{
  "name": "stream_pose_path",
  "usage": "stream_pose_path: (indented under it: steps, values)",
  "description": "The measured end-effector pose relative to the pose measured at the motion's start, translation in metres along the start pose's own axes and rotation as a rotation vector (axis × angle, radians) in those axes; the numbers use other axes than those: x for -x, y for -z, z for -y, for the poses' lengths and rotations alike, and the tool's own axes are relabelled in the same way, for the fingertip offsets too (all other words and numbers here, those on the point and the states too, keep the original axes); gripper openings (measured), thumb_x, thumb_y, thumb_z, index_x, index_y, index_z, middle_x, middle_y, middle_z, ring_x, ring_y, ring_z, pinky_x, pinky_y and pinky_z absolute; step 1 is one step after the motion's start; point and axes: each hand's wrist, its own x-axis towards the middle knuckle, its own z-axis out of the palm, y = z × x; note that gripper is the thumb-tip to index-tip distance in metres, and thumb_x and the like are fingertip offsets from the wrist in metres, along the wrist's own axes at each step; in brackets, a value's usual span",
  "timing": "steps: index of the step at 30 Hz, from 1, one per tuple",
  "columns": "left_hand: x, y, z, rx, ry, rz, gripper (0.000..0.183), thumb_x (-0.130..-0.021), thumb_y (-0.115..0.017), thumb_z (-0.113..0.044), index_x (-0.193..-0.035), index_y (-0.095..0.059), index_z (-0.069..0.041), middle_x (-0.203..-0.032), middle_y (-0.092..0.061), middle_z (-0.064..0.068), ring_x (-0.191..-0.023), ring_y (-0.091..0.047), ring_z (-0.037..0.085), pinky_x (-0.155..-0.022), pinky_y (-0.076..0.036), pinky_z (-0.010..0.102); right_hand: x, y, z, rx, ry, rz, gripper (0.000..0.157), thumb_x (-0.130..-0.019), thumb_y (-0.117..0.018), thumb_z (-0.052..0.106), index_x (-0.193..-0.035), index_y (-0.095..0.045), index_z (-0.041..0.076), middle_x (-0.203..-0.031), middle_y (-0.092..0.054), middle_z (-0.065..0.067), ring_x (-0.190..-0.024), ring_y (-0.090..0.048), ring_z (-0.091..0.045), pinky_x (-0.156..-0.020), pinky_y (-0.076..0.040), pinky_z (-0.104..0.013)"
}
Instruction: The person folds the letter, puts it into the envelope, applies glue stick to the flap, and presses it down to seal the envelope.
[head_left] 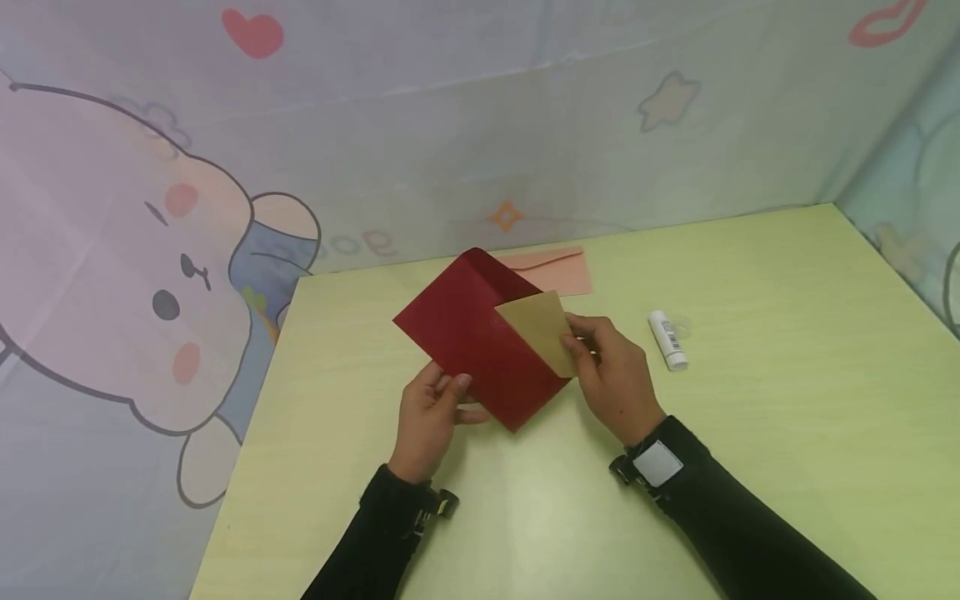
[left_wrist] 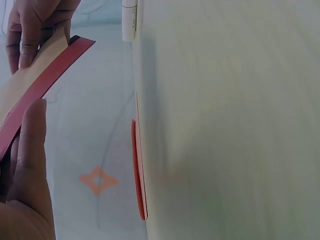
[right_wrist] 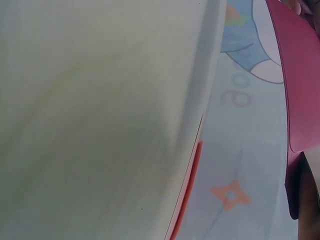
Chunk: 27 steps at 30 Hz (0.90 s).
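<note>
A dark red envelope [head_left: 472, 325] is raised above the table, tilted, with the side toward the right hand agape. My left hand [head_left: 430, 421] grips its lower left edge, thumb on the near face. At the envelope's mouth, my right hand [head_left: 615, 375] pinches a tan card [head_left: 540, 325] between thumb and fingers. The card's lower left part is hidden behind the red front panel. From the left wrist, the tan card [left_wrist: 35, 75] runs along the red edge [left_wrist: 55, 70]. The right wrist view shows the red panel [right_wrist: 302, 85] at its right side.
A pink envelope [head_left: 558, 271] lies at the table's back edge, partly hidden by the red one. To the right of my right hand lies a white glue stick [head_left: 667, 340]. A printed cloth [head_left: 480, 125] hangs behind the pale yellow table [head_left: 787, 358].
</note>
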Motion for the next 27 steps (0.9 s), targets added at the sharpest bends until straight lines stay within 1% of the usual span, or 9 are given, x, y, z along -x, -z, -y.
stream_pose_path:
  steps: [4, 8, 13, 14, 16, 19, 21, 24, 27]
  values:
    - [0.0003, -0.0017, -0.0009, 0.0, -0.013, 0.01, 0.035, -0.116, -0.063, -0.007, -0.15, -0.065, -0.009, -0.138, -0.081, 0.021, -0.105, -0.086, 0.024, -0.084, -0.074, 0.041, 0.0009, -0.0002, 0.0005, 0.003, 0.013, -0.001, 0.035, -0.107, -0.077, 0.003, -0.14, -0.068, -0.004, -0.126, -0.083, -0.021, -0.097, -0.083, -0.032, -0.076, -0.072, -0.05]
    - [0.0011, -0.0022, -0.0009, 0.009, -0.002, 0.011, 0.034, -0.116, -0.064, -0.008, -0.149, -0.067, -0.012, -0.137, -0.081, 0.018, -0.104, -0.086, 0.022, -0.084, -0.074, 0.041, 0.002, -0.0002, 0.0008, 0.01, 0.021, -0.011, 0.035, -0.106, -0.078, 0.003, -0.139, -0.07, -0.003, -0.124, -0.084, -0.02, -0.096, -0.082, -0.029, -0.076, -0.072, -0.043]
    - [0.0005, -0.0024, 0.0001, 0.024, 0.002, 0.037, 0.034, -0.116, -0.064, -0.007, -0.148, -0.068, -0.015, -0.138, -0.08, 0.018, -0.104, -0.085, 0.02, -0.085, -0.074, 0.042, 0.0018, -0.002, -0.0003, 0.017, 0.076, -0.015, 0.034, -0.103, -0.08, 0.001, -0.136, -0.073, -0.003, -0.122, -0.084, -0.019, -0.101, -0.084, -0.03, -0.083, -0.071, -0.037]
    - [0.0004, -0.0025, 0.0005, 0.027, 0.0, 0.044, 0.034, -0.116, -0.064, -0.007, -0.149, -0.068, -0.015, -0.138, -0.08, 0.018, -0.104, -0.085, 0.02, -0.085, -0.074, 0.043, 0.0017, -0.0024, -0.0004, 0.018, 0.087, -0.016, 0.033, -0.103, -0.08, 0.001, -0.135, -0.074, -0.003, -0.121, -0.084, -0.019, -0.102, -0.085, -0.03, -0.086, -0.07, -0.034]
    - [0.0006, -0.0027, 0.001, 0.028, -0.001, 0.052, 0.035, -0.116, -0.064, -0.007, -0.149, -0.068, -0.015, -0.139, -0.08, 0.018, -0.105, -0.085, 0.02, -0.085, -0.074, 0.043, 0.0019, -0.0031, -0.0002, 0.013, 0.104, -0.02, 0.032, -0.103, -0.081, 0.0, -0.134, -0.075, -0.003, -0.119, -0.085, -0.019, -0.101, -0.085, -0.03, -0.09, -0.067, -0.023]
    - [0.0013, -0.0034, 0.0018, 0.03, -0.003, 0.059, 0.036, -0.115, -0.064, -0.006, -0.149, -0.068, -0.015, -0.139, -0.08, 0.017, -0.105, -0.085, 0.02, -0.086, -0.074, 0.046, 0.0025, -0.0036, 0.0009, -0.009, 0.118, -0.023, 0.032, -0.102, -0.081, -0.002, -0.133, -0.076, -0.003, -0.12, -0.085, -0.018, -0.101, -0.085, -0.031, -0.095, -0.056, -0.005]
    - [0.0019, -0.0039, 0.0021, 0.031, -0.006, 0.064, 0.037, -0.115, -0.064, -0.005, -0.15, -0.068, -0.015, -0.14, -0.08, 0.018, -0.106, -0.085, 0.021, -0.088, -0.073, 0.05, 0.0029, -0.0039, 0.0015, -0.021, 0.128, -0.019, 0.032, -0.101, -0.081, -0.003, -0.133, -0.077, -0.002, -0.122, -0.086, -0.017, -0.103, -0.085, -0.031, -0.098, -0.051, 0.0]
    - [0.0023, -0.0049, 0.0017, 0.034, -0.009, 0.074, 0.037, -0.115, -0.064, -0.004, -0.151, -0.068, -0.015, -0.14, -0.079, 0.018, -0.106, -0.085, 0.021, -0.091, -0.071, 0.06, 0.0035, -0.0045, 0.0024, -0.027, 0.138, -0.011, 0.032, -0.101, -0.08, -0.004, -0.133, -0.078, -0.001, -0.124, -0.086, -0.016, -0.105, -0.085, -0.032, -0.1, -0.053, -0.002]
    - [0.003, -0.0057, 0.0008, 0.035, -0.009, 0.077, 0.037, -0.115, -0.064, -0.004, -0.15, -0.068, -0.015, -0.14, -0.08, 0.018, -0.105, -0.085, 0.02, -0.092, -0.07, 0.063, 0.0043, -0.0048, 0.0032, -0.022, 0.134, 0.0, 0.033, -0.101, -0.081, -0.004, -0.133, -0.079, 0.001, -0.124, -0.086, -0.015, -0.109, -0.085, -0.032, -0.102, -0.06, -0.012]
